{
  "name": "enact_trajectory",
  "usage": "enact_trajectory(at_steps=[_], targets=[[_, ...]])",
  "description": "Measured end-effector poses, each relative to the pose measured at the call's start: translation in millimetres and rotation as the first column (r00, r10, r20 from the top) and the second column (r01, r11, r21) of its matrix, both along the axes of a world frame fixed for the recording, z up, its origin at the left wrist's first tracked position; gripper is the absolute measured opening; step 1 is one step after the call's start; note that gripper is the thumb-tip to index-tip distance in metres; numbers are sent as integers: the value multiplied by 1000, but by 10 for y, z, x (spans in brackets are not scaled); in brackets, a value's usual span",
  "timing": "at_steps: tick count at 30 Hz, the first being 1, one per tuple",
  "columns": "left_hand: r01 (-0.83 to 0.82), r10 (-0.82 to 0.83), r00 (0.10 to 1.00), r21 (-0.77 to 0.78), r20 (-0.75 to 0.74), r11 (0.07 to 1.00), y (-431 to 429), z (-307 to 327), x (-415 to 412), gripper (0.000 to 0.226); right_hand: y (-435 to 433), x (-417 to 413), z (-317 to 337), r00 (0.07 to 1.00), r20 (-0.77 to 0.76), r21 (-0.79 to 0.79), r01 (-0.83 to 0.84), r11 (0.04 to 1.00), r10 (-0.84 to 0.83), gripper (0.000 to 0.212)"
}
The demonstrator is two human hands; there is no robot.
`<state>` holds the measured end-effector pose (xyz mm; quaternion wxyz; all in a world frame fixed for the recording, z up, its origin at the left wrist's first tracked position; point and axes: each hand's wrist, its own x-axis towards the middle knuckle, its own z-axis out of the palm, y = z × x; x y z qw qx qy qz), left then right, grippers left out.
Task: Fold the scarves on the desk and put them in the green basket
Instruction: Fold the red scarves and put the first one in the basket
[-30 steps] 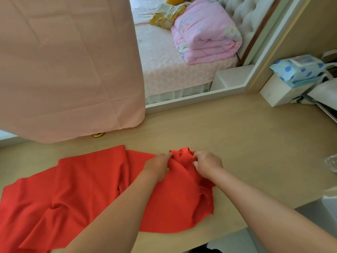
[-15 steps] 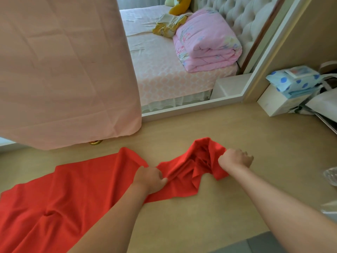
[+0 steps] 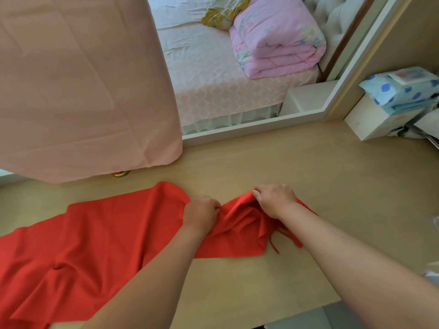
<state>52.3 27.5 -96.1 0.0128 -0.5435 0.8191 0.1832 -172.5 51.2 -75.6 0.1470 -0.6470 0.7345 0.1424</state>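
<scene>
Two bare forearms reach in from the lower edge, angled towards each other over a pale wood-grain desk (image 3: 320, 186) with a smooth matt top. The left hand (image 3: 202, 213) is knuckles-up, its fingers curled under and pinching a gather of the thin, matt red fabric scarf (image 3: 107, 233) near the cloth's far edge. The right hand (image 3: 276, 200), just beside it, is also fingers-down, its fingertips clamped on a raised, crumpled peak of the same scarf. The scarf lies on the desk, flat and lightly creased to the left where the frame cuts it off, bunched into soft ridges between the hands, with a few loose red threads trailing from its right end under the right forearm. Further back, a large pale pink cloth sheet (image 3: 83, 91) with square fold creases hangs over the desk's left side, hiding most of a small brass-coloured item (image 3: 121, 173), possibly a ring. To the far right a white rectangular box (image 3: 370, 119) carries a light blue soft pack with dark blue dots (image 3: 403, 89). Beyond a white frame lies a bed with a pink patterned sheet (image 3: 213, 79) and a folded, puffy pink quilt (image 3: 278, 39).
</scene>
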Motion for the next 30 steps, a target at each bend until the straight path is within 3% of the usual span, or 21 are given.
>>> enact_trajectory(at_steps=[3,6,9,12,14,18,20,23,25,27,30], targets=[[19,-26,997,-100,-72,995,21,35,27,28,47,-95,65,999,7,26,31,999,-32,53],[-4,-28,985,-191,-169,982,44,83,50,29,94,-198,64,988,133,-22,81,996,-78,39],[7,-60,973,-229,-225,973,37,178,-14,15,158,-256,67,949,283,151,100,983,-140,69],[-45,-19,941,-182,-338,982,-62,324,-172,8,174,-341,33,954,264,220,80,972,-139,40],[-72,-5,910,-170,-414,983,-193,417,-308,8,148,-433,66,941,294,122,136,983,-167,27],[-157,38,844,-180,-535,971,-506,567,-632,12,1,-676,291,916,339,-185,287,940,-213,26],[-197,107,822,-103,-559,975,-579,571,-773,31,-116,-786,384,905,318,-348,389,853,-283,32],[-187,169,860,12,-481,982,-495,391,-834,61,-218,-780,431,823,459,-431,537,726,-336,48],[-114,99,908,-13,-407,993,-294,198,-775,56,-151,-652,344,857,464,-475,453,754,-224,56],[3,-36,958,-115,-285,993,-43,9,-672,37,11,-482,141,887,460,-491,275,826,-21,52],[141,-153,982,-112,-108,984,253,-146,-505,29,334,-207,-130,838,522,-267,-18,964,160,31]])
